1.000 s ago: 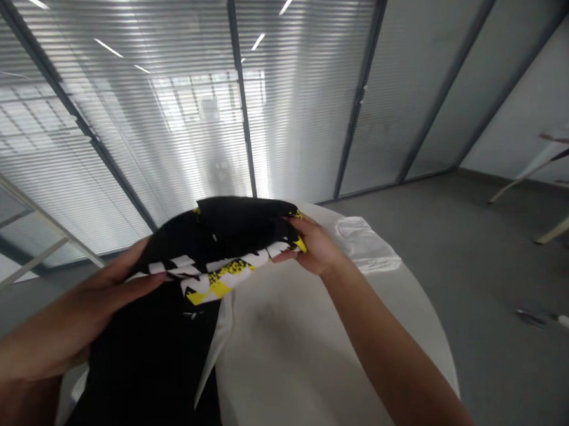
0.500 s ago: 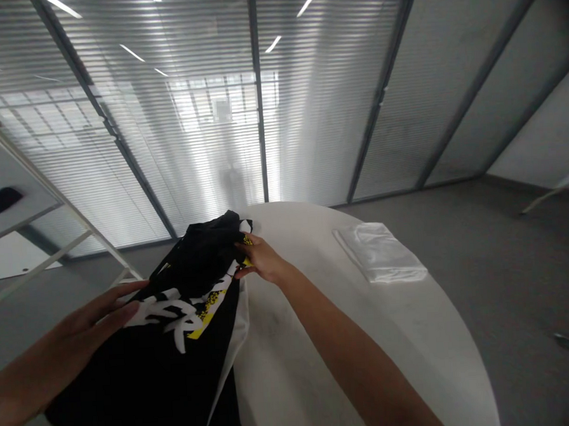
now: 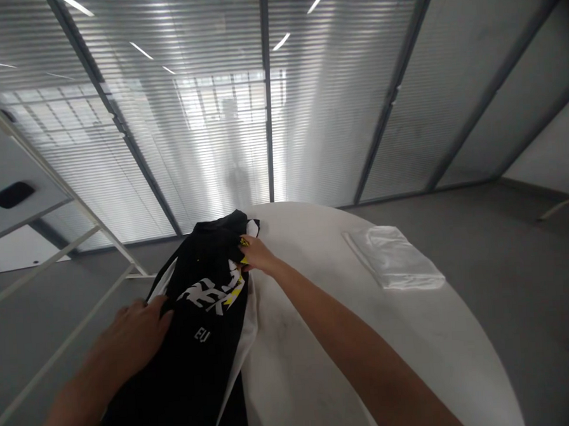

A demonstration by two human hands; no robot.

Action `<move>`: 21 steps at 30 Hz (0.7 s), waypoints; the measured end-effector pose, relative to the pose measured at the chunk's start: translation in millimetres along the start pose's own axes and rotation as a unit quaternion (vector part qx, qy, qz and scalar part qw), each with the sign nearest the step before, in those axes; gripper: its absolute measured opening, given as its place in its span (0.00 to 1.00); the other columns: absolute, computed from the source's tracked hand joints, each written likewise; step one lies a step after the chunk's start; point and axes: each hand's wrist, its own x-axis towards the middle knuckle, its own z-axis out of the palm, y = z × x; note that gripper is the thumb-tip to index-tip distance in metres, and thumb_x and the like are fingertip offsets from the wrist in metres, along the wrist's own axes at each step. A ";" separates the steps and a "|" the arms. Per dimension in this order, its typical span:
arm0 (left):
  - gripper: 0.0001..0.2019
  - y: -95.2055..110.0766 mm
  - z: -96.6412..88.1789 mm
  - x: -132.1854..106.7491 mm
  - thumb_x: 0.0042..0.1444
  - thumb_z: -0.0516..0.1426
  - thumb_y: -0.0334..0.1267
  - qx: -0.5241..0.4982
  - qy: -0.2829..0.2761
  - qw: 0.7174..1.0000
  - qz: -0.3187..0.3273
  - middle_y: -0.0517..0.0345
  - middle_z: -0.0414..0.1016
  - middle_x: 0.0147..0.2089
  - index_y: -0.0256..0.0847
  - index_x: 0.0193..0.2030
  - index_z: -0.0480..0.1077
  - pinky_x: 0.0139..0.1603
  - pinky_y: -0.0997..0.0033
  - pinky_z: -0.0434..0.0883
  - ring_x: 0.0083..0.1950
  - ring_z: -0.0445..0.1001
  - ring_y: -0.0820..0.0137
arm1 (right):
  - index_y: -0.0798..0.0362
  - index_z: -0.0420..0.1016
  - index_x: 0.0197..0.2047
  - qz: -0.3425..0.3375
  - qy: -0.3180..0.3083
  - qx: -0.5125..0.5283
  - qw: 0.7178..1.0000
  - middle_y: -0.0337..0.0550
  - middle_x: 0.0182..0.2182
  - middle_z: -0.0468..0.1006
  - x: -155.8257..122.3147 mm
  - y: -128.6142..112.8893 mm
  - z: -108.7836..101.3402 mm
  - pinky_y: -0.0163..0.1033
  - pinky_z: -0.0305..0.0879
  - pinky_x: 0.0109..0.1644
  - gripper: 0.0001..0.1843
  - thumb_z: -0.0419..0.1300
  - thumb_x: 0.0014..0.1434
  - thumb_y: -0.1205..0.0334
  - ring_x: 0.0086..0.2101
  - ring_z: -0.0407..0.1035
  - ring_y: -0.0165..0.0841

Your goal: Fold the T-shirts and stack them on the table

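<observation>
A black shirt [image 3: 179, 384] with white and yellow lettering lies lengthwise over the left part of the round white table [image 3: 316, 370]. White fabric shows along both of its sides. My right hand [image 3: 258, 254] pinches the shirt's right edge near the far end, beside the yellow print. On the opposite side my left hand [image 3: 138, 332] grips the left edge with bent fingers, their tips partly hidden by the hand itself. Dark folds are bunched up beyond my hands.
A folded, shiny clear plastic bag [image 3: 394, 258] lies at the table's right side. To the left stands a white-framed board [image 3: 73, 192] with a slanting leg. Glass partitions with blinds [image 3: 205, 147] rise behind the table.
My left hand has moved right and its fingers have bent onto the shirt's edge. The lettering lies flatter, and small letters show below it. My right hand keeps its pinch.
</observation>
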 end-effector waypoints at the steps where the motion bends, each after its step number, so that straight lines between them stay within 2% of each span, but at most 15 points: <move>1: 0.19 8.6 -4.7 2.5 0.57 0.48 0.48 0.023 -0.002 0.999 0.028 0.44 0.77 0.37 0.41 0.41 0.76 0.48 0.53 0.69 0.43 0.76 0.53 | 0.48 0.71 0.42 -0.006 0.006 -0.034 0.999 0.41 0.33 0.72 0.8 -2.3 -1.7 0.43 0.72 0.29 0.14 0.63 0.51 0.62 0.29 0.69 0.35; 3: 0.18 30.3 -12.5 14.1 0.60 0.46 0.44 0.055 -0.031 0.993 0.096 0.44 0.75 0.36 0.41 0.36 0.75 0.49 0.52 0.67 0.42 0.75 0.54 | 0.47 0.71 0.45 -0.016 -0.003 -0.073 0.997 0.42 0.37 0.73 2.8 -11.0 -4.4 0.42 0.72 0.30 0.19 0.66 0.48 0.61 0.31 0.70 0.36; 5: 0.18 53.9 -12.2 31.8 0.61 0.45 0.43 0.062 -0.039 0.989 0.127 0.43 0.75 0.37 0.40 0.35 0.74 0.49 0.53 0.67 0.44 0.74 0.54 | 0.44 0.67 0.52 -0.027 -0.027 -0.065 0.997 0.42 0.42 0.74 5.1 -20.7 -5.4 0.42 0.72 0.33 0.28 0.67 0.47 0.59 0.35 0.71 0.36; 7: 0.20 73.4 -0.6 49.6 0.62 0.45 0.45 0.077 -0.030 0.994 0.073 0.41 0.74 0.40 0.39 0.41 0.75 0.46 0.53 0.67 0.46 0.74 0.53 | 0.42 0.60 0.59 -0.039 -0.015 -0.053 0.998 0.43 0.47 0.73 6.6 -26.8 -4.8 0.44 0.72 0.38 0.35 0.65 0.49 0.57 0.39 0.72 0.36; 9: 0.20 84.8 20.8 61.3 0.62 0.45 0.46 0.085 -0.003 0.996 0.020 0.39 0.72 0.45 0.39 0.46 0.74 0.45 0.53 0.67 0.48 0.72 0.51 | 0.45 0.53 0.64 -0.030 0.060 -0.122 0.990 0.48 0.52 0.70 5.9 -27.7 -3.6 0.48 0.70 0.46 0.39 0.63 0.51 0.56 0.45 0.70 0.40; 10: 0.20 87.1 33.6 63.9 0.62 0.45 0.46 0.086 0.006 0.996 0.007 0.40 0.72 0.46 0.39 0.48 0.73 0.45 0.53 0.67 0.49 0.71 0.51 | 0.48 0.51 0.65 -0.012 0.110 -0.187 0.976 0.52 0.55 0.67 4.5 -26.5 -3.1 0.50 0.68 0.50 0.41 0.62 0.51 0.56 0.49 0.68 0.43; 12: 0.20 85.9 59.0 63.4 0.62 0.46 0.46 0.075 0.043 0.996 0.013 0.42 0.70 0.48 0.42 0.51 0.73 0.47 0.53 0.65 0.51 0.69 0.52 | 0.51 0.49 0.67 0.011 0.194 -0.332 0.923 0.59 0.60 0.60 0.3 -22.4 -2.4 0.55 0.62 0.55 0.43 0.61 0.51 0.57 0.56 0.61 0.49; 14: 0.20 80.2 78.9 59.2 0.62 0.48 0.46 0.051 0.081 0.995 0.014 0.44 0.69 0.50 0.46 0.55 0.71 0.49 0.54 0.64 0.52 0.68 0.54 | 0.50 0.48 0.68 -0.030 0.224 -0.445 0.866 0.59 0.62 0.56 -4.9 -17.9 -1.1 0.57 0.59 0.56 0.42 0.59 0.53 0.59 0.59 0.55 0.51; 16: 0.20 74.3 90.3 55.8 0.61 0.49 0.46 0.032 0.109 0.993 0.013 0.45 0.68 0.51 0.47 0.57 0.71 0.49 0.56 0.64 0.52 0.66 0.54 | 0.47 0.49 0.68 -0.123 0.189 -0.522 0.823 0.55 0.61 0.59 -9.0 -13.6 2.0 0.55 0.58 0.57 0.39 0.57 0.55 0.60 0.60 0.54 0.48; 18: 0.19 70.6 94.7 55.1 0.61 0.50 0.46 0.025 0.126 0.992 0.016 0.45 0.68 0.51 0.47 0.56 0.71 0.49 0.56 0.63 0.53 0.65 0.54 | 0.45 0.54 0.67 -0.202 0.119 -0.579 0.781 0.51 0.57 0.65 -10.4 -9.8 7.1 0.55 0.54 0.59 0.36 0.58 0.56 0.56 0.59 0.55 0.47; 20: 0.19 69.4 95.5 56.3 0.60 0.51 0.45 0.024 0.135 0.990 0.017 0.46 0.68 0.51 0.46 0.55 0.72 0.50 0.55 0.63 0.53 0.65 0.54 | 0.46 0.62 0.62 -0.237 0.070 -0.623 0.742 0.51 0.55 0.67 -7.3 -8.0 12.4 0.58 0.51 0.60 0.33 0.61 0.55 0.52 0.58 0.56 0.48; 21: 0.18 69.4 95.6 57.0 0.60 0.51 0.45 0.023 0.138 0.990 0.016 0.46 0.68 0.51 0.46 0.54 0.72 0.49 0.55 0.63 0.53 0.65 0.54 | 0.47 0.67 0.59 -0.236 0.059 -0.636 0.733 0.52 0.54 0.68 -3.5 -8.6 14.3 0.58 0.51 0.60 0.30 0.63 0.54 0.51 0.57 0.57 0.49</move>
